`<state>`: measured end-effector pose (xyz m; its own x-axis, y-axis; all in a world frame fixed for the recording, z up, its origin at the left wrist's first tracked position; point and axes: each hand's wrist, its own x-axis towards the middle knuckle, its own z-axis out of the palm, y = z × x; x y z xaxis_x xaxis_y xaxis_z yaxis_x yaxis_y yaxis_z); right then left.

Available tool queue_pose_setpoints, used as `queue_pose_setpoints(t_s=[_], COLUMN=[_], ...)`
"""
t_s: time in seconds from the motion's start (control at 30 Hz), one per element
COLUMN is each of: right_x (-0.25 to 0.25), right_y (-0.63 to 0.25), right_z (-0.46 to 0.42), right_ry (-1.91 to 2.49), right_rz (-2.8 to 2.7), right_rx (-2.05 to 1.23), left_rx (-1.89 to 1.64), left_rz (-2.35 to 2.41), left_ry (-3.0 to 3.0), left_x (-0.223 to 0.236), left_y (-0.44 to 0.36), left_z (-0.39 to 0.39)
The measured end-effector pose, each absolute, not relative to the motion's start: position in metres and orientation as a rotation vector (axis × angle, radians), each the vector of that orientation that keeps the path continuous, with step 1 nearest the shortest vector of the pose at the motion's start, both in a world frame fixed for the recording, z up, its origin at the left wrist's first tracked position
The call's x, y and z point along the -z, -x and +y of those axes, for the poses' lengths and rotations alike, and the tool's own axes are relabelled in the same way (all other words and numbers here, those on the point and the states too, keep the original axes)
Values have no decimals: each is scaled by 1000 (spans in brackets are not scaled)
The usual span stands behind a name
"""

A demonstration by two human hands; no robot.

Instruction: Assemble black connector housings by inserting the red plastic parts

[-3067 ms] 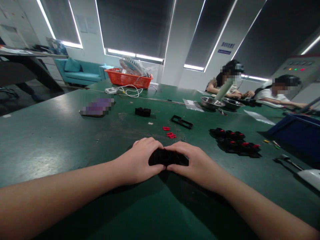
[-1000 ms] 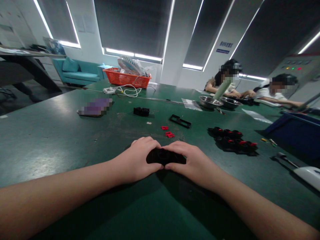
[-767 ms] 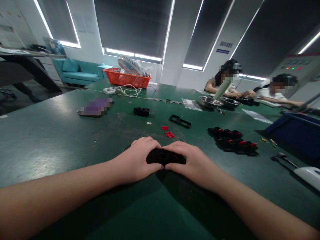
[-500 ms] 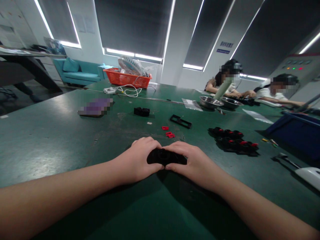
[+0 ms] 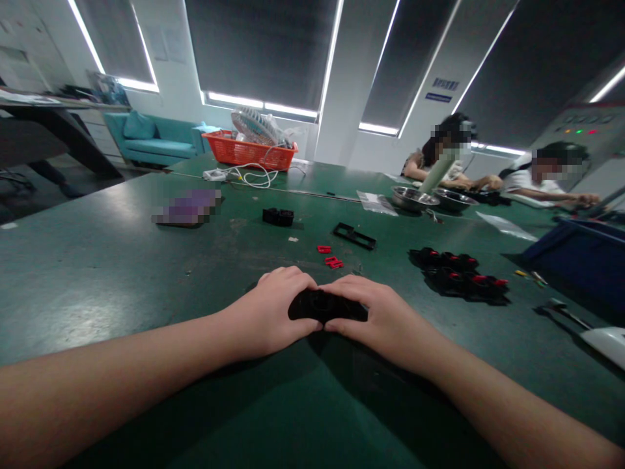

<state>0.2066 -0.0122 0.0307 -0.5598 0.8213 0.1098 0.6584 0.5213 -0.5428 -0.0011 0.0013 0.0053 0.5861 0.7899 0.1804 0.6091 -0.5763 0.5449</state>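
Note:
A black plastic part (image 5: 319,309) lies low over the green table, gripped from both ends. My left hand (image 5: 276,309) is closed round its left side, thumb in front and fingers behind. On the right side my right hand (image 5: 375,306) holds it the same way, and the thumb tips nearly meet. The fingers hide much of its outline. Just beyond the hands are several small red clips (image 5: 333,262). Farther back sit a black rectangular frame (image 5: 355,236) and a small black block (image 5: 278,217).
Black assemblies with red pieces (image 5: 466,280) lie to the right, near a blue bin (image 5: 586,260) and a white-handled tool (image 5: 605,345). A phone (image 5: 188,207) is at left. Behind stand an orange basket (image 5: 249,153) and metal bowls (image 5: 413,198). Two people sit at the far right.
Both hands keep the same hold on the black part. The whole view has shifted very slightly. At far right, a co-worker's hand has moved a little.

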Motion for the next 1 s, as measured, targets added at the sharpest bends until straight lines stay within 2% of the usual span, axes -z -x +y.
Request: queue_pose_setpoints(t_s=[1.0], right_x=[-30], right_y=[-206], right_z=[-12], right_ry=[1216], right_rz=[-2420], right_rx=[-618], left_rx=[-582], left_rz=[1120], left_ry=[-2389], left_x=[-5], left_y=[2], left_z=[0])
